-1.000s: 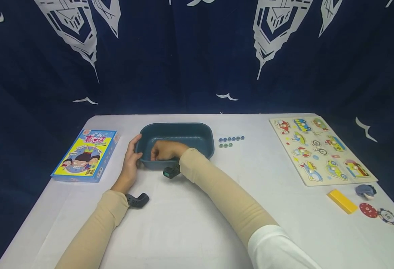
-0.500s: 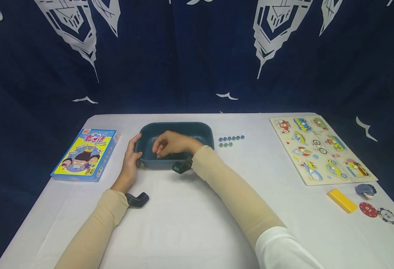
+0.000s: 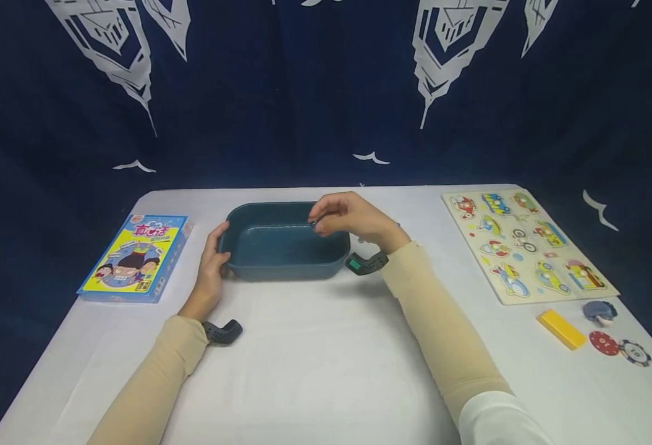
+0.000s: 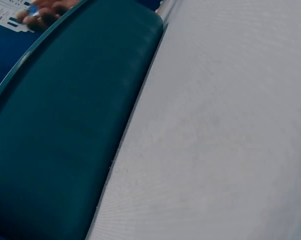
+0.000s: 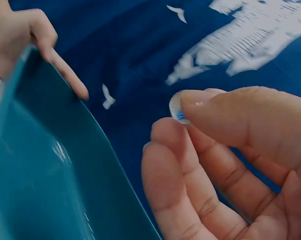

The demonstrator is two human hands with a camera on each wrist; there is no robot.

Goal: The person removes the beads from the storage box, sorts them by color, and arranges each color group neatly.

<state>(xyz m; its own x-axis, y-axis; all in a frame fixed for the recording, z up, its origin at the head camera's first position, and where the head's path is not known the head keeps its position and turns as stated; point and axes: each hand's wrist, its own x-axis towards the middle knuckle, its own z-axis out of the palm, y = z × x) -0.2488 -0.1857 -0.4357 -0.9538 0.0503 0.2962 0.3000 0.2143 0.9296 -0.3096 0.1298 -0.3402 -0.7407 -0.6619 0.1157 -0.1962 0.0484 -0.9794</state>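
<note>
In the head view, a dark teal plastic basin [image 3: 281, 272] stands on the white table. My left hand [image 3: 210, 272] rests against its left end, thumb and fingertips at the rim; the right wrist view shows one of its fingers [image 5: 70, 80] lying straight along the edge. Above the basin's right end, my right hand [image 3: 353, 216] pinches a small clear glass marble [image 5: 176, 107] with a blue streak between thumb and fingers. The basin's visible floor holds nothing. Several marbles stand in rows on the table to its right, now mostly hidden behind the right hand.
A blue and yellow card-game box [image 3: 133, 259] lies left of the basin. On the right are a wooden picture puzzle board [image 3: 526, 247], a yellow block [image 3: 562, 329], a small blue-grey object [image 3: 599, 311], a red chip [image 3: 604, 343] and a black-and-white chip [image 3: 635, 353].
My right hand has risen from the basin's floor and moved right, over its right rim, with a marble between its fingers. The left hand stays at the basin's left end.
</note>
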